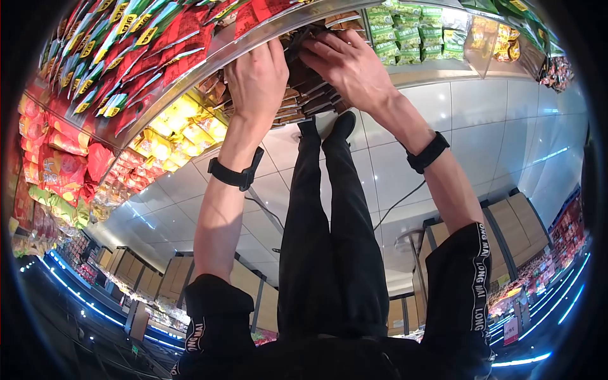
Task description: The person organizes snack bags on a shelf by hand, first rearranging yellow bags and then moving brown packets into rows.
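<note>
Both of my hands reach forward into a shelf bin of brown snack packets point(310, 95), which stand in tight rows. My left hand point(256, 82) is at the bin's left side, its fingers bent and their tips hidden at the shelf edge. What it grips cannot be made out. My right hand point(348, 69) lies at the right side of the same bin, with curled fingers on a dark packet point(306, 37) at the top. Between the hands, the packets' printing is too dark to read.
A clear shelf edge point(190, 79) runs above my left hand, with red and green packets point(126, 50) over it. Yellow packets point(180, 130) lie to the left, green packets point(405, 31) to the right. The tiled floor point(443, 120) and wooden cabinets point(513, 228) show too.
</note>
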Motion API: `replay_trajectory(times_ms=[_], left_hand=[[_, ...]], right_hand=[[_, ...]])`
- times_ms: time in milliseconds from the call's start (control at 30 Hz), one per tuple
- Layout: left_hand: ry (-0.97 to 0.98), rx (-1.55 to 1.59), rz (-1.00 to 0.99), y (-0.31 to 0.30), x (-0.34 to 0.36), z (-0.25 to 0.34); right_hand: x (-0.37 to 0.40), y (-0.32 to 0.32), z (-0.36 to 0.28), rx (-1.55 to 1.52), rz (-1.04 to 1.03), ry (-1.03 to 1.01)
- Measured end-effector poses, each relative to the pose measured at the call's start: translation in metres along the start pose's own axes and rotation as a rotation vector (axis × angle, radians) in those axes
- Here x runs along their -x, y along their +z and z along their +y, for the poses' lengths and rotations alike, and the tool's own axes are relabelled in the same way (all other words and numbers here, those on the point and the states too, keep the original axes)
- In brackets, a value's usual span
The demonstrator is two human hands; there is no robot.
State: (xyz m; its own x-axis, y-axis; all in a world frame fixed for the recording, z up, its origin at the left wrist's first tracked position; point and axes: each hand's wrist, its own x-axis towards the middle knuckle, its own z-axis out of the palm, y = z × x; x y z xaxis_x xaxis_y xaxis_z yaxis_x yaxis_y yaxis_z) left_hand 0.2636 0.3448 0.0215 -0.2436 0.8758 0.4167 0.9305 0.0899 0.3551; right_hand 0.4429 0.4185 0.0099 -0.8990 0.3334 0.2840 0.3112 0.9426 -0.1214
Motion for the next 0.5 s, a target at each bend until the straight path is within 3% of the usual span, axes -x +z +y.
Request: replay_trajectory(times_ms=[200,433,500], left_hand=[[-0.047,-0.007,-0.086,0.002,0.001,-0.004],[-0.017,0.038,-0.111,0.003,0.004,-0.005],[0.01,0.069,-0.083,0.001,0.003,-0.003]], right_hand=[[-0.005,0.01,-0.003,0.151,-0.08,-0.024],[0.002,-0.002,0.001,0.09,-0.114,-0.008],[0.005,-0.005,0.002,0.088,-0.236,0.026]])
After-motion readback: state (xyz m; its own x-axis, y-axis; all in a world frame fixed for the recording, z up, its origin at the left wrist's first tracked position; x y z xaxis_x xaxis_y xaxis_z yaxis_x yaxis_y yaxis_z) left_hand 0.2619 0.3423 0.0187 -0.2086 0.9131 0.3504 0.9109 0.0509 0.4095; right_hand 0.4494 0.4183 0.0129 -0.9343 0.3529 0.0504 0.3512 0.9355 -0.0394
